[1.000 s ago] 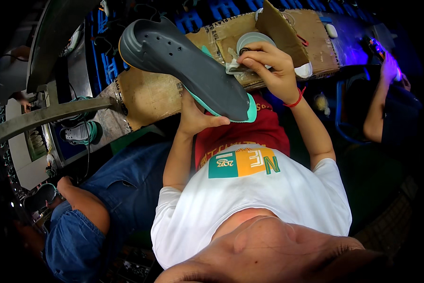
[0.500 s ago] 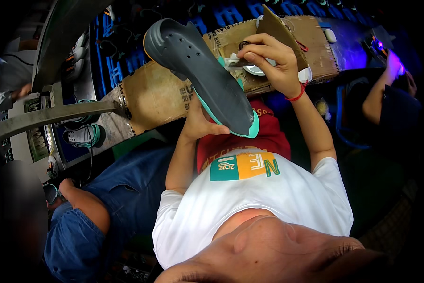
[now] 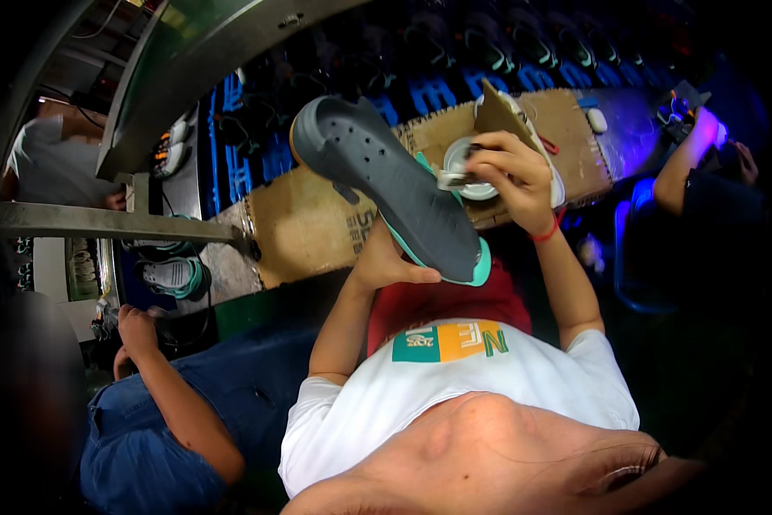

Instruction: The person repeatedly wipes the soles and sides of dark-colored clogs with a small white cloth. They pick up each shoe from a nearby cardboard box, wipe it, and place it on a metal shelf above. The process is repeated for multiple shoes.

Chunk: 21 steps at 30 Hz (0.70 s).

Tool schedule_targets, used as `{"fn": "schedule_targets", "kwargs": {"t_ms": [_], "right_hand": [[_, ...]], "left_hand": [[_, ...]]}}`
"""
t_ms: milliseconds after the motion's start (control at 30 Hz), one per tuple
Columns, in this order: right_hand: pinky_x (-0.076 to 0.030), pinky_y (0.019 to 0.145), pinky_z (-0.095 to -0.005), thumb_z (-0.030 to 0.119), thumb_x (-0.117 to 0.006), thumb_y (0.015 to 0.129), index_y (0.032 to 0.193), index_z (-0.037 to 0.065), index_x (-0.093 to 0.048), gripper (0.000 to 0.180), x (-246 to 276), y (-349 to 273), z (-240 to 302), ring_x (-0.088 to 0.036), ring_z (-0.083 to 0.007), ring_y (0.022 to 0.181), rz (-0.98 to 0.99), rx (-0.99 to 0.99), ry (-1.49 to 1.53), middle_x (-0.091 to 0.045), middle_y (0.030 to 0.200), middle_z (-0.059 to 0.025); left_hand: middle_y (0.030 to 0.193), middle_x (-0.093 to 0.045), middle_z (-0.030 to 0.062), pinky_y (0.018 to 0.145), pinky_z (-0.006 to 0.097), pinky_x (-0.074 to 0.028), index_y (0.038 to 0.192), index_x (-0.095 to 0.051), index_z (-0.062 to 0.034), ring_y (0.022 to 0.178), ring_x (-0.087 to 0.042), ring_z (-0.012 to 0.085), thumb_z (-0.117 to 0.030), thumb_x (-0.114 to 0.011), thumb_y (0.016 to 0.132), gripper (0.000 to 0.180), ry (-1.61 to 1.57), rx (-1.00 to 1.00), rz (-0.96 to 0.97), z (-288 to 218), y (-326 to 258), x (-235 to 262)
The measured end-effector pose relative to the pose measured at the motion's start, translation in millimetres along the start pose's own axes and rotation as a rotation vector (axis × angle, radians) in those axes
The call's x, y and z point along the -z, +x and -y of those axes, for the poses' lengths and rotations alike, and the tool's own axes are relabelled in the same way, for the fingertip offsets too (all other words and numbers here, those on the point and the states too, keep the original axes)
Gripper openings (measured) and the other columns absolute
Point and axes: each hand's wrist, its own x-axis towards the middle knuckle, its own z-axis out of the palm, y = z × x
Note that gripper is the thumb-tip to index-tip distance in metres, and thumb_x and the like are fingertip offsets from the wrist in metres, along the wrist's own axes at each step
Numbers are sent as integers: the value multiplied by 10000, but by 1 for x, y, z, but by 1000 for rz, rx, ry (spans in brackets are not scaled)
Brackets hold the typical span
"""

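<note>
A dark grey shoe sole, pierced with small holes at its wide end and edged in teal at the other, is tilted in front of me. My left hand grips it from beneath, thumb along the teal edge. Close to the sole's right side, my right hand pinches a small thin tool with a white tip; its fingers are partly blurred. Whether the tip touches the sole I cannot tell. Behind those fingers, a round white dish stands on the cardboard.
Cardboard covers the bench, with an upright cardboard flap beside the dish. A metal bar juts in from the left, near a grey-and-teal shoe. Co-workers sit on both sides; a left one's arm is close.
The whole view has shifted, so the bench and sole appear lower. My right hand has moved its tool slightly, uncovering more of the white dish. The left co-worker's forearm has swung upward.
</note>
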Motion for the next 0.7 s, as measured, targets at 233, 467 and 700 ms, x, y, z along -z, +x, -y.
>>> {"fn": "schedule_targets", "kwargs": {"t_ms": [233, 467, 700], "right_hand": [[-439, 899, -326, 140, -588, 962, 926, -60, -630, 208, 52, -46, 14, -581, -225, 984, -617, -7, 350, -618, 1070, -190], [-431, 840, -289, 171, -614, 947, 894, -28, -637, 207, 66, -55, 34, -578, -203, 936, -541, 9, 295, -620, 1028, -152], [-474, 773, -268, 92, -642, 908, 889, -38, -682, 137, 54, -69, 38, -613, -186, 876, -357, -130, 202, -642, 979, -140]], "left_hand": [[1356, -505, 141, 1039, 383, -425, 1485, -246, 0, 1188, -546, 265, -172, -878, 646, 1065, 132, -309, -336, -80, 111, -8], [1154, -565, 124, 847, 322, -461, 1447, -296, 8, 980, -568, 200, -104, -800, 729, 885, -26, -492, -398, -190, 350, 122], [1002, -578, 74, 687, 251, -498, 1396, -336, 6, 794, -573, 138, 2, -734, 780, 733, 172, -750, -510, -98, 291, 48]]}}
